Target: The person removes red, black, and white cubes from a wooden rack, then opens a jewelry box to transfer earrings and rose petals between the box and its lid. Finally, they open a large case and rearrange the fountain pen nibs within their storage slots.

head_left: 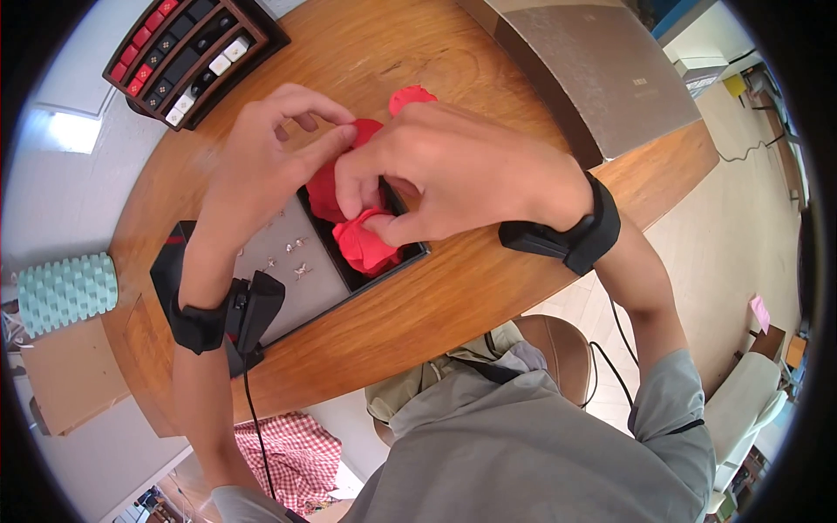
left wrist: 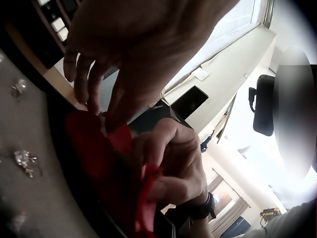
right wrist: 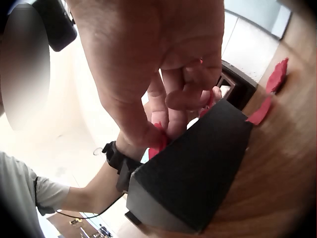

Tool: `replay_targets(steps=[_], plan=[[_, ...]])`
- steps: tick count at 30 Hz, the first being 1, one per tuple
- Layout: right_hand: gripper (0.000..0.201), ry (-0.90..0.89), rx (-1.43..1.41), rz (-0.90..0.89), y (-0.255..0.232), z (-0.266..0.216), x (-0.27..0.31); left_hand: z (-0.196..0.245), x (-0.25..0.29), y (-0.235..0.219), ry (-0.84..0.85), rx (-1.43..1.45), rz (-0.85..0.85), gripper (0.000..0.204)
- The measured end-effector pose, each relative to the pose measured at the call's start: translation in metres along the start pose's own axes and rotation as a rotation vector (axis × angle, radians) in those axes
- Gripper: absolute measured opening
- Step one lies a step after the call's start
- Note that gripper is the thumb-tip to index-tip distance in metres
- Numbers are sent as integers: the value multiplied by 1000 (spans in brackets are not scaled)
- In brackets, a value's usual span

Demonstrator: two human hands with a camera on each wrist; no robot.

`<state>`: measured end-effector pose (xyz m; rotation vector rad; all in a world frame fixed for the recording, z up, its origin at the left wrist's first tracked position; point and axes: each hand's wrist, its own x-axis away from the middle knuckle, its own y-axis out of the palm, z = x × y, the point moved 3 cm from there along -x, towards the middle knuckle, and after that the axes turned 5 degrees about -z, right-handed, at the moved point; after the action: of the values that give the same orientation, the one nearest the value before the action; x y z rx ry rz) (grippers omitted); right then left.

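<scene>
We see pale floor [head_left: 741, 227] and a cream seat [head_left: 745, 401] beyond the right edge of the wooden table [head_left: 471, 87], a brown chair [head_left: 562, 353] at its near edge, and, off its left edge, a white surface [head_left: 52, 200] catching bright light [head_left: 74, 132].

Table [head_left: 471, 279]: wooden top, warm brown, grain running visibly; near side curved, surface glossy. Far left, standing on the wood: a dark brown rack [head_left: 268, 33], tiered, close to the wall side. Far right: a large brown box [head_left: 584, 78], flat-topped, its long side facing the middle of the table. Centre to left, nearer the curved edge: a black box [right wrist: 193, 168], open at the top, flat on the wood, grey section left, dark compartment right. Beyond its far side: red petal-like pieces [right wrist: 278, 74] on bare wood, well apart from the brown box.
</scene>
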<state>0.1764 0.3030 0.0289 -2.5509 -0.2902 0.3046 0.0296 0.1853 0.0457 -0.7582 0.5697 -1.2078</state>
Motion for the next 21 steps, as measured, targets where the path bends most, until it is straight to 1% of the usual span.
replay_targets(steps=[1, 2, 3, 4, 5, 6, 8, 9, 11, 13, 14, 15, 16, 17, 18, 20, 21], plan=[[14, 12, 91, 4, 2, 0, 2, 0, 1, -1, -8, 19, 57, 16], [13, 25, 181, 7, 4, 0, 3, 2, 3, -3, -10, 18, 56, 16], [13, 25, 180, 8, 5, -1, 3, 7, 4, -8, -24, -17, 112, 17], [12, 26, 272, 9, 6, -1, 4, 10, 6, -12, -40, -52, 167, 18], [10, 26, 366, 10, 7, -1, 4, 9, 8, -15, -40, -53, 166, 18], [10, 26, 365, 11, 11, 3, 5, 7, 10, -19, -43, -52, 198, 19], [18, -219, 455, 227, 15, 4, 7, 7, 17, -25, -46, -52, 231, 20], [18, -220, 454, 227, 17, 5, 8, 9, 22, -28, -51, -47, 236, 19], [18, -143, 448, 209, 17, 2, 6, 9, 31, -32, -57, -42, 242, 19], [18, -140, 408, 233, 14, 1, 5, 7, 39, -32, -50, -63, 124, 16], [18, -135, 369, 257, 12, 0, 4, 8, 40, -33, -50, -63, 124, 16], [18, -135, 369, 257, 7, 1, 3, 10, 41, -31, -82, -93, 11, 15], [18, -146, 367, 323, -2, 2, 3, 11, 43, -28, -115, -121, -101, 15], [18, -157, 364, 389, -10, 2, 3, 11, 43, -25, -116, -121, -99, 15], [18, -158, 364, 388, -15, 2, 2, 9, 42, -17, -92, -155, -84, 17], [24, -6, 372, 555, -28, 7, 5, 6, 39, -5, -65, -189, -70, 19], [21, -18, 415, 607, -32, 15, 7, 6, 37, -2, -41, -286, -32, 20]])
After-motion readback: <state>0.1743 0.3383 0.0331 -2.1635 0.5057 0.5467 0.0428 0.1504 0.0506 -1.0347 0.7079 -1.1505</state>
